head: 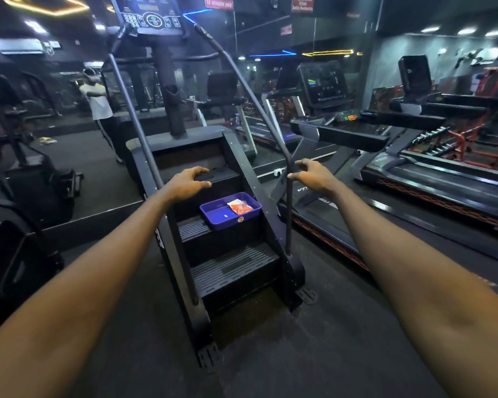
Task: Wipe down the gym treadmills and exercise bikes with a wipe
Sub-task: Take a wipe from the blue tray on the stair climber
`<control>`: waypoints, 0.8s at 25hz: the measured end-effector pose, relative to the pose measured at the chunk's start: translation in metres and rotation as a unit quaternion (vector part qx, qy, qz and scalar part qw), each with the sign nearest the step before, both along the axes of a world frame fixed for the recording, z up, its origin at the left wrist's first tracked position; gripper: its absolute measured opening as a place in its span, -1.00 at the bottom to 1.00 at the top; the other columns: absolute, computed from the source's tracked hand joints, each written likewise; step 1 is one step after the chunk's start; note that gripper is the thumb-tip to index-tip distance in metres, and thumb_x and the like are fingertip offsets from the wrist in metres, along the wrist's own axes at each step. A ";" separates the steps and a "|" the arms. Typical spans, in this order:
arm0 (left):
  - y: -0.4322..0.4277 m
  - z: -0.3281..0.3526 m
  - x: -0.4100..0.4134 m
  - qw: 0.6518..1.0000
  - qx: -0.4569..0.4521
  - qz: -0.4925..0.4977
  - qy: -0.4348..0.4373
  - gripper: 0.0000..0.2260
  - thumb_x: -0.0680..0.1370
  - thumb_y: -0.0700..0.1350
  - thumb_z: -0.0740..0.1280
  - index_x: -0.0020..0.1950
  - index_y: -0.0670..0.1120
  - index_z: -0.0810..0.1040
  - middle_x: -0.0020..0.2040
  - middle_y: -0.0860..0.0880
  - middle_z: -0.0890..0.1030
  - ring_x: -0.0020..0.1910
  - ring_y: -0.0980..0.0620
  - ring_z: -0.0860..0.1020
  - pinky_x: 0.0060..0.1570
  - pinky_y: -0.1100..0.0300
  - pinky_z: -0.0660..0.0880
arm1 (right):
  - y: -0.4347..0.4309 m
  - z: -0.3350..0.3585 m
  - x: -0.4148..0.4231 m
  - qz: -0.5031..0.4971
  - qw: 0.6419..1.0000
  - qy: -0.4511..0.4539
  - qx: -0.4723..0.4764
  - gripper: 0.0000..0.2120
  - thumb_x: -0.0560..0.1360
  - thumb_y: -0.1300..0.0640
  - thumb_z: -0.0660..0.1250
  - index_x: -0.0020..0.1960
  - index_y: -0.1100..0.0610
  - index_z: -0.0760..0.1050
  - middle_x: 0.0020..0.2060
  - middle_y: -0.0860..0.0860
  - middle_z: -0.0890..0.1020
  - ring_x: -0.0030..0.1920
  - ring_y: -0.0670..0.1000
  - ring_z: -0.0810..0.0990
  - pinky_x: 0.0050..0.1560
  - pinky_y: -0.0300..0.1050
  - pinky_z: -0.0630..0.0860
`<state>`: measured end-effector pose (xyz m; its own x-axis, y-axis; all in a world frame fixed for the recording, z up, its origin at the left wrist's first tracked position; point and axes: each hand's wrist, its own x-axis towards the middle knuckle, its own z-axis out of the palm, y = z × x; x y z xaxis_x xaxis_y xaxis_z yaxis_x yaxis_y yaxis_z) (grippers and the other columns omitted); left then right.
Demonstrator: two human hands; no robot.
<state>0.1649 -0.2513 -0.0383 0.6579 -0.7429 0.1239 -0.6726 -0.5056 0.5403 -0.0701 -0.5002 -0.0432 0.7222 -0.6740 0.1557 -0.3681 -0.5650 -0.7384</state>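
A: Both arms are out in front. The left hand hangs in the air, fingers loosely curled, nothing in it.

B: And the right hand?

A: It's hooked, with thumb and fingertips right at the rail. I can't tell whether it's pinching the rail or stopping just short.

B: So where's the wipe?

A: Neither hand has one. Below both hands and back towards the person, a tray sits on a step. In it lies a packet, orange and white. I'd guess that's the wipes, but the print is too small to read.

B: Which hand gets it?

A: The packet lies between them, lower than either. It's down and to the right of the left hand, down and to the left of the right hand. The left looks slightly nearer, and it's plainly free.

B: How does it lie?

A: The tray's long side runs across the step, from one hand's side to the other's. The packet is in the end towards the right hand, tilted a little. The left hand would drop and cross over the tray's empty half, and nothing stands in the way.

B: And the machines?

A: A treadmill stands well out beyond the right hand. No wiping is under way, so fetching the packet looks like the first job.
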 end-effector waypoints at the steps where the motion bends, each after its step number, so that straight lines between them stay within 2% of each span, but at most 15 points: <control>1: -0.016 -0.004 0.015 1.000 -0.001 0.001 0.001 -0.53 0.56 0.03 0.37 0.46 0.04 0.40 0.42 -0.05 0.46 0.39 -0.05 0.42 0.42 0.04 0.31 | -0.015 -0.003 0.017 0.004 1.000 0.003 -0.003 -0.38 0.44 -0.04 0.42 0.44 0.12 0.39 0.33 0.07 0.52 0.33 0.05 0.48 0.30 -0.14 0.38; 3: -0.047 -0.010 0.047 1.000 -0.014 -0.007 0.001 -0.53 0.55 0.03 0.38 0.44 0.04 0.41 0.41 -0.05 0.47 0.39 -0.03 0.43 0.43 0.03 0.31 | -0.048 -0.007 0.051 0.004 1.000 0.002 -0.007 -0.34 0.39 -0.09 0.43 0.43 0.11 0.41 0.31 0.05 0.54 0.33 0.06 0.49 0.37 -0.04 0.39; 5: -0.074 -0.015 0.078 1.000 -0.026 -0.007 0.001 -0.53 0.54 0.03 0.38 0.44 0.05 0.42 0.41 -0.05 0.48 0.38 -0.02 0.43 0.41 0.02 0.33 | -0.077 -0.008 0.087 0.009 1.000 0.003 -0.012 -0.36 0.41 -0.07 0.43 0.43 0.11 0.40 0.33 0.05 0.52 0.33 0.05 0.48 0.36 -0.05 0.39; 9: -0.129 -0.017 0.146 0.999 -0.038 0.003 0.021 -0.53 0.55 0.01 0.38 0.44 0.03 0.41 0.41 -0.08 0.47 0.38 -0.03 0.43 0.38 0.03 0.36 | -0.133 0.000 0.161 0.016 1.000 0.003 -0.014 -0.40 0.47 -0.02 0.42 0.45 0.11 0.38 0.35 0.03 0.49 0.29 0.01 0.48 0.14 -0.17 0.41; 14: -0.192 -0.028 0.217 0.999 -0.037 0.015 0.033 -0.53 0.55 -0.03 0.39 0.45 -0.03 0.41 0.40 -0.09 0.47 0.38 -0.04 0.44 0.36 0.03 0.38 | -0.205 -0.016 0.244 0.035 0.999 0.008 -0.002 -0.40 0.46 -0.03 0.43 0.44 0.11 0.40 0.36 0.04 0.50 0.34 0.02 0.47 0.34 -0.12 0.36; 18: -0.245 -0.052 0.275 0.998 -0.012 0.037 0.042 -0.54 0.56 -0.02 0.39 0.45 -0.02 0.41 0.40 -0.08 0.48 0.37 -0.03 0.44 0.38 0.06 0.35 | -0.262 -0.043 0.317 0.072 0.997 0.020 0.008 -0.42 0.48 0.01 0.42 0.45 0.14 0.40 0.39 0.04 0.48 0.38 0.01 0.44 0.35 -0.18 0.32; 20: -0.271 -0.064 0.301 0.998 -0.002 0.049 0.044 -0.53 0.56 -0.01 0.38 0.45 -0.02 0.42 0.38 -0.08 0.50 0.36 -0.03 0.46 0.35 0.12 0.34 | -0.291 -0.053 0.353 0.090 0.996 0.017 0.020 -0.46 0.49 0.04 0.42 0.42 0.14 0.42 0.36 0.03 0.50 0.34 -0.02 0.47 0.27 -0.25 0.33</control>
<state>0.4659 -0.5223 -0.1026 0.7361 -0.6738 0.0650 -0.5692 -0.5641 0.5982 0.2826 -0.7912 -0.0966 0.8357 -0.5390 0.1051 -0.2891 -0.5944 -0.7504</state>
